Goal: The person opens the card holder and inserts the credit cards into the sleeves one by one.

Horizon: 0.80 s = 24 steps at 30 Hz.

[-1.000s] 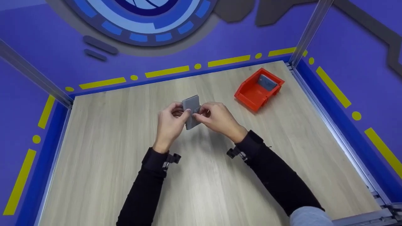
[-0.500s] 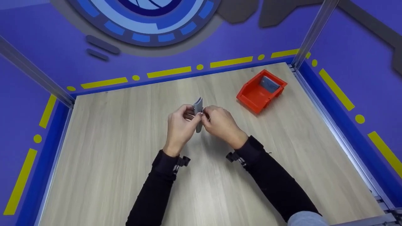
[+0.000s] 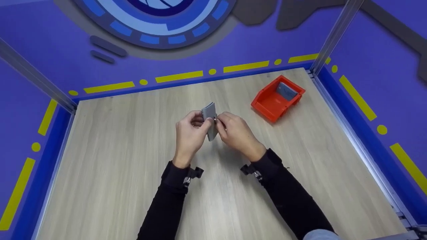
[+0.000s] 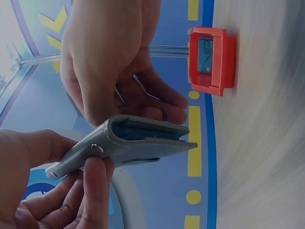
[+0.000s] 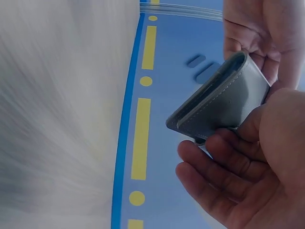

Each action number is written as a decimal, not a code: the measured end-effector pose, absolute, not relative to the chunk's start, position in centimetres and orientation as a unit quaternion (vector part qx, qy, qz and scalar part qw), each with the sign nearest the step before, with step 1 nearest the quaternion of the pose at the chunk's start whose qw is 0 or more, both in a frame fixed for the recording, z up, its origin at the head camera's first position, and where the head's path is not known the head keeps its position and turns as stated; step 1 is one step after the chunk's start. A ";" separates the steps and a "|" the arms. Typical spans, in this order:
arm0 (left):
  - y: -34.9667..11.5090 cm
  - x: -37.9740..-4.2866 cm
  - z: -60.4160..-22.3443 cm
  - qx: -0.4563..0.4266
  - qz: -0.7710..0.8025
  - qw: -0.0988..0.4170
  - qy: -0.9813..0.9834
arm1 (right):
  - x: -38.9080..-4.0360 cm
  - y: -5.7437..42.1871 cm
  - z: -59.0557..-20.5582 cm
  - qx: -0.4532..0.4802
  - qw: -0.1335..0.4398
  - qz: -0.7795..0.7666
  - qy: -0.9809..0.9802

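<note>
A small grey leather wallet (image 3: pixel 210 128), stitched along its edges, is held up above the table between both hands. My left hand (image 3: pixel 189 135) pinches its left side, thumb on the near face and fingers behind. At the wallet's other side, my right hand (image 3: pixel 238 133) pinches the edge with thumb and index finger. The left wrist view shows the folded wallet (image 4: pixel 128 143) end-on, its two flaps slightly apart, with a round metal snap (image 4: pixel 97 149) near the fold. In the right wrist view, the right hand's (image 5: pixel 243 167) other fingers curl loosely below the wallet (image 5: pixel 219 102).
A red plastic bin (image 3: pixel 270 106) stands at the back right of the wooden table (image 3: pixel 116 160). Inside it, a dark grey flat piece (image 3: pixel 287 91) leans against the back wall. Blue printed panels (image 3: pixel 180 63) enclose the table at the back and sides.
Both hands brought the wallet slightly right. It turned from showing its broad face to nearly edge-on, then partly back. A small tab at the right fingers is now mostly covered.
</note>
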<state>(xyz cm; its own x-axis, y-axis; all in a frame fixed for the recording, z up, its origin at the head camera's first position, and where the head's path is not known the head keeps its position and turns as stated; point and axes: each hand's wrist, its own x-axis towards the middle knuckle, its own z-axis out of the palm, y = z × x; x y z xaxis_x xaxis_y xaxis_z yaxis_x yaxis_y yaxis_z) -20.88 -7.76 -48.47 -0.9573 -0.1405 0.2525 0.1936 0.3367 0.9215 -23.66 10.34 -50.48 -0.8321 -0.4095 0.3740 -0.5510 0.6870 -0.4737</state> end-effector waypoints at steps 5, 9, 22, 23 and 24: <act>-7.9 -20.4 -49.0 -0.009 -0.592 0.156 -0.791 | -23.6 10.6 -50.8 0.270 0.116 0.327 -0.898; -7.8 -20.5 -49.3 -0.007 -0.606 0.153 -0.780 | -23.4 11.0 -50.9 0.269 0.119 0.344 -0.892; -9.5 -21.1 -49.7 0.036 -0.621 0.125 -0.773 | -23.7 12.4 -51.4 0.217 0.110 0.447 -0.861; -9.6 -21.1 -49.8 0.038 -0.619 0.123 -0.775 | -23.8 12.4 -51.5 0.215 0.107 0.445 -0.863; -9.7 -21.2 -49.8 0.040 -0.617 0.121 -0.776 | -23.8 12.5 -51.6 0.214 0.105 0.444 -0.864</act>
